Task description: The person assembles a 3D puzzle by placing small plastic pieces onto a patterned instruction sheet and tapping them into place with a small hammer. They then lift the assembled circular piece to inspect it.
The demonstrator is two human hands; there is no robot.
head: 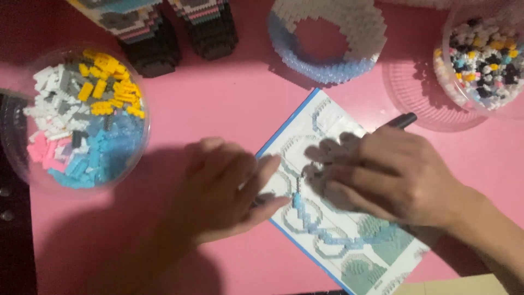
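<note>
My left hand (224,188) lies flat on the pink table, its fingertips resting on the left edge of an instruction sheet (349,257) printed with ring-shaped building diagrams in white, blue and green. My right hand (396,175) is over the middle of the sheet with fingers curled and a black pen (401,121) sticking out from behind it. Whether small pieces sit under its fingers is hidden by blur and shadow.
A clear round tub (16,158) of white, yellow, pink, blue and grey bricks stands at the left. Another clear tub (486,60) of mixed small bricks is at top right. A curved white-and-blue brick ring (327,60) and dark brick-built feet (153,41) stand at the back.
</note>
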